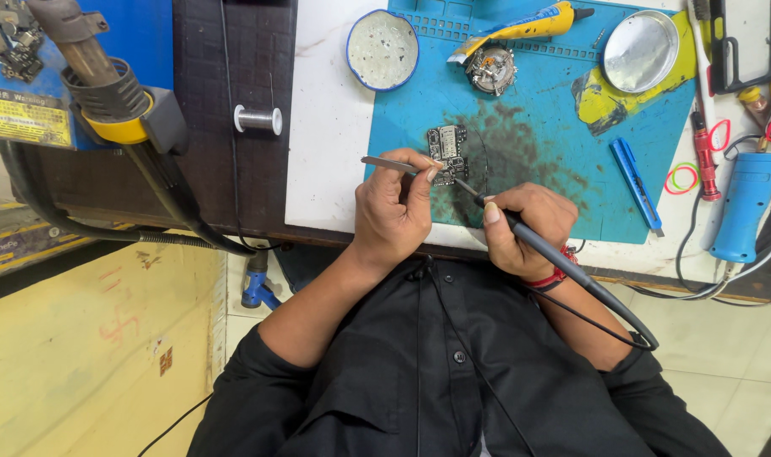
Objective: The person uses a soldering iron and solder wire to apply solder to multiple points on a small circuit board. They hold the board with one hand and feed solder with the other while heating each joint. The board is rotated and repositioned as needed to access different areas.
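Observation:
A small dark circuit board point(448, 152) lies on a blue work mat point(563, 169), on a scorched dark patch. My left hand point(392, 207) pinches metal tweezers point(394, 164) whose tip rests at the board's lower edge. My right hand point(525, 228) grips a black soldering iron point(563, 267) like a pen, its thin tip touching the board's bottom corner. The iron's cable runs back over my right forearm. A red band sits on my right wrist.
A round blue-rimmed tin point(383, 49), a round metal lid point(639, 51), a round gear-like part point(490, 69), a yellow tool point(529, 24) and a blue knife point(636, 184) lie around the mat. A solder spool point(258, 119) and a hot-air handle point(106, 85) stand left.

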